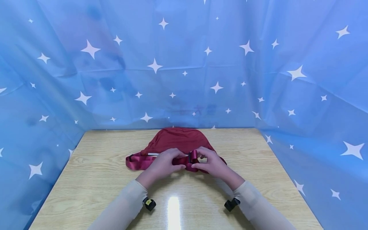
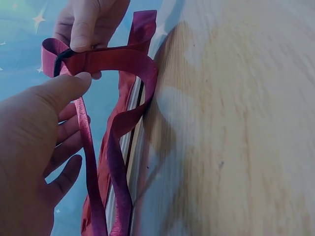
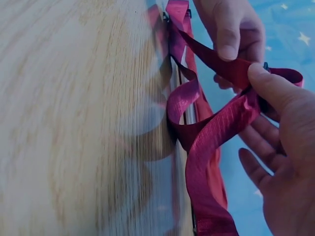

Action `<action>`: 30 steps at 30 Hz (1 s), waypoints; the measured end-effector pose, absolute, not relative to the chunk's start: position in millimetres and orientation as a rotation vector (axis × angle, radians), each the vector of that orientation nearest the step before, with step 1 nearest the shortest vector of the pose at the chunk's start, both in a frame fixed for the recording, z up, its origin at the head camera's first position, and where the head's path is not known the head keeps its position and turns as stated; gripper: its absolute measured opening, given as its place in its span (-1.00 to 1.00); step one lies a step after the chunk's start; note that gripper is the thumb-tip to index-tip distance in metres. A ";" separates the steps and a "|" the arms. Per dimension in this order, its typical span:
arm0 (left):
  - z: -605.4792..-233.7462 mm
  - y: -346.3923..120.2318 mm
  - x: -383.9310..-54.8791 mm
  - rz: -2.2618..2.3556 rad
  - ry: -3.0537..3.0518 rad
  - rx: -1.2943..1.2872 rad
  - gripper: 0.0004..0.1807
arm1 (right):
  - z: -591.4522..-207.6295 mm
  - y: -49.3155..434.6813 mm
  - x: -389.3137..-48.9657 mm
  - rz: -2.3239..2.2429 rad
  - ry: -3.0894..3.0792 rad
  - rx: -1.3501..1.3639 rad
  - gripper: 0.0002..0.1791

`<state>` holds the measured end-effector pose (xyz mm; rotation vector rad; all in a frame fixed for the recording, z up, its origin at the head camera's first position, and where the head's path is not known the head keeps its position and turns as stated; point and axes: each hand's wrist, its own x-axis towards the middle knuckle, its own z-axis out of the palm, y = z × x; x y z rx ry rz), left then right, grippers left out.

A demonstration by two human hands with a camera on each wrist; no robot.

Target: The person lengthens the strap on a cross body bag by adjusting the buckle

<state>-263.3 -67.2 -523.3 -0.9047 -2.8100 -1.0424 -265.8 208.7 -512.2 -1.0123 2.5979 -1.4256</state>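
A dark red bag [image 1: 181, 138] lies near the back of the table, its zipper [image 1: 153, 154] along the front side. Its magenta webbing strap [image 1: 139, 163] loops out at the left and twists in front of the bag. Both hands hold the strap a little above the table around a small black buckle [image 2: 60, 61]. My left hand [image 1: 168, 161] pinches the strap just left of the buckle, thumb on top. On the other side, my right hand [image 1: 211, 163] pinches the strap beside the buckle, where a short loop [image 3: 290, 74] of strap sticks out.
A wooden table [image 1: 100, 185] bears the bag. Blue cloth [image 1: 184, 80] with white stars hangs behind and at both sides. Each wrist wears a small black camera, as on the left wrist [image 1: 150, 204]. Light glares on the table's front.
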 end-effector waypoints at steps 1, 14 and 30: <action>-522.1 -66.3 -263.1 -1.055 -2.801 -0.906 -0.58 | -512.1 208.3 -266.0 -1.408 2.606 -1.021 -0.66; -516.2 -57.7 -261.7 -1.262 -2.738 -0.853 -0.48 | -513.8 202.5 -266.5 -1.358 2.643 -1.035 -0.66; -525.4 -76.3 -265.4 -0.986 -2.833 -0.858 -0.54 | -516.0 204.2 -267.1 -1.405 2.648 -1.012 -0.66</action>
